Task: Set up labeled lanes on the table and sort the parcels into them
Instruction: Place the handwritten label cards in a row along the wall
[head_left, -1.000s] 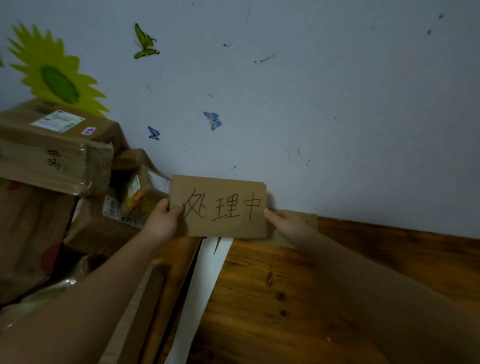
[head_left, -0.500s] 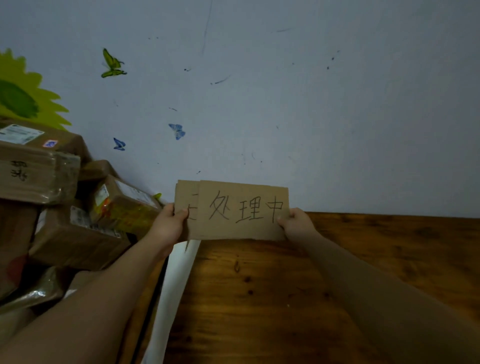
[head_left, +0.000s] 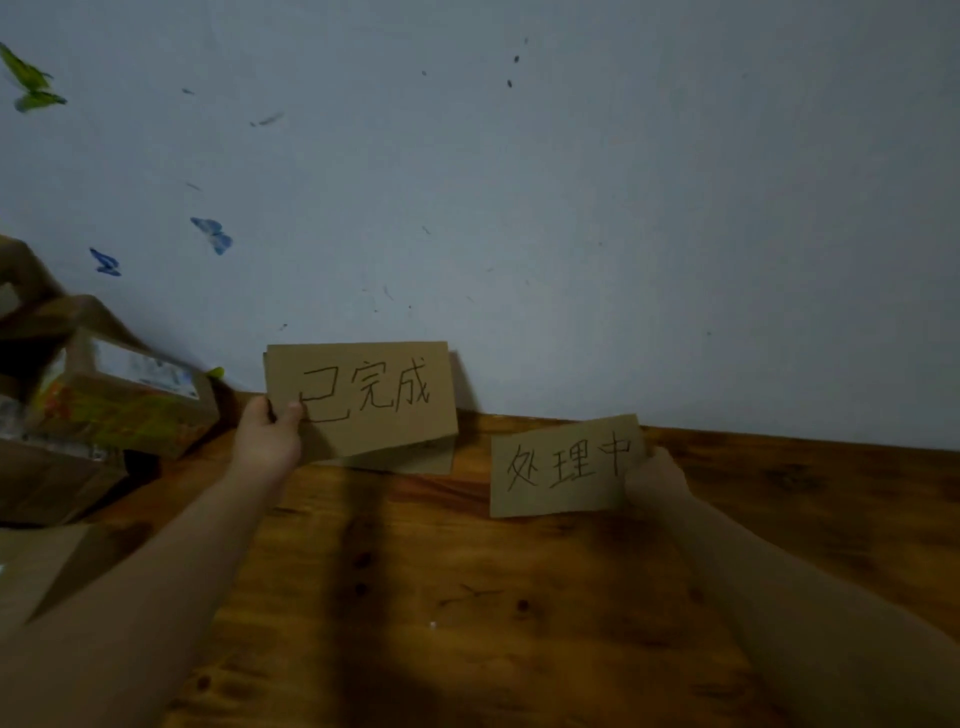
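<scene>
Now that my right hand (head_left: 657, 478) pinches a card (head_left: 566, 467) drawn off the stack (head_left: 363, 400) my left hand (head_left: 267, 436) grips, lane-marking can start.

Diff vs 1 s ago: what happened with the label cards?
The right grip pulled the 处理中 card off the stack and carried it to the right, over the table. That uncovered the 已完成 card, which the left grip holds by the wall, with another card behind it. Unchanged: left grip on the stack, parcels piled at the left.
</scene>
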